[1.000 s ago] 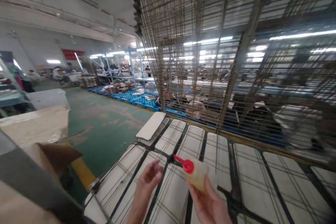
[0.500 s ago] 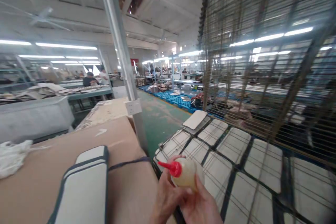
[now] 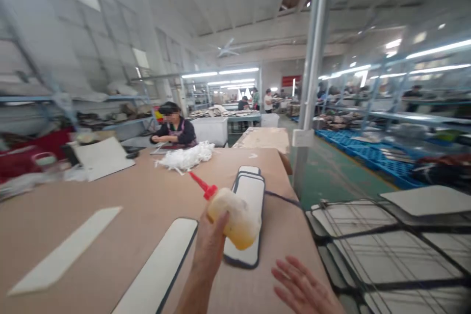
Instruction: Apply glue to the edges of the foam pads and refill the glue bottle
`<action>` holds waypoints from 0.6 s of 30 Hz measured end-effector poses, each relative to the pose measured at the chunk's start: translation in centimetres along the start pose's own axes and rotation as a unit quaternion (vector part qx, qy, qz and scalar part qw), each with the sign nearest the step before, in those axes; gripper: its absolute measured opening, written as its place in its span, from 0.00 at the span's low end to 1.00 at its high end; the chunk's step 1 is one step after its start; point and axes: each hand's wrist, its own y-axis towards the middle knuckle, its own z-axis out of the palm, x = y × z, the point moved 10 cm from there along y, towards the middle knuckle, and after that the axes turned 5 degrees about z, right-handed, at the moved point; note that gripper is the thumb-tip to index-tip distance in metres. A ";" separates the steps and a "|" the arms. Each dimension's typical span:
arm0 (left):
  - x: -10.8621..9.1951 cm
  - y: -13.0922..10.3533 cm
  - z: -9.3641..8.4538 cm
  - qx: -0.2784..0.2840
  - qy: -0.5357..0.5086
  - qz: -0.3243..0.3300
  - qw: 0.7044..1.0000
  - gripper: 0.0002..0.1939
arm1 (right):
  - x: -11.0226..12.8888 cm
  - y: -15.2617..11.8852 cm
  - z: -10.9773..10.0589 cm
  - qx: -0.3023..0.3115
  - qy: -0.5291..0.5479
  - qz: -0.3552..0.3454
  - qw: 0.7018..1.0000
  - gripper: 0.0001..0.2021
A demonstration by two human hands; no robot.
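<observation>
My left hand (image 3: 211, 235) is wrapped round a soft squeeze bottle (image 3: 235, 218) of yellowish liquid, probably glue, with a red pointed nozzle tilted up and to the left. Below and behind the bottle lies a stack of cream panels with dark edging (image 3: 243, 254) on the brown-covered table (image 3: 147, 206). Lower right, my right hand (image 3: 303, 287) is held over the table's edge with its fingers stretched out and nothing in it. A long cream panel with a dark edge (image 3: 162, 260) lies left of my left forearm.
A cream strip (image 3: 68, 250) lies on the table's left part. White scraps (image 3: 187, 156) are heaped at the far side, near a seated person (image 3: 176, 130). A metal post (image 3: 311, 83) stands at the table's right corner. Rightward, a wire rack (image 3: 397, 228) carries several panels.
The view has swung left, from the rack to the table. My right hand has let go of the bottle and opened; my left hand has moved it over the table.
</observation>
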 end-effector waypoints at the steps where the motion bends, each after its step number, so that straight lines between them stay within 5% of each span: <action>1: -0.8 -0.7 -0.7 0.004 0.016 -0.009 1.000 0.32 | 1.0 -0.2 0.1 -0.023 -0.023 -0.042 0.999 0.17; 5: -3.5 -3.6 -3.3 -0.023 0.071 0.001 0.997 0.29 | 5.2 -0.4 5.1 -0.028 -0.142 -0.167 0.975 0.17; 9: -6.4 -5.9 -5.6 -0.034 0.230 0.028 0.972 0.28 | 5.3 0.0 11.4 0.001 -0.299 -0.217 0.929 0.16; 14: -11.6 -9.2 -9.1 -0.109 0.455 0.113 0.877 0.25 | -0.6 0.8 19.3 0.077 -0.417 -0.229 0.876 0.16; 18: -16.2 -11.9 -14.4 -0.182 0.496 0.211 0.822 0.21 | -7.5 2.1 26.7 0.136 -0.490 -0.249 0.825 0.14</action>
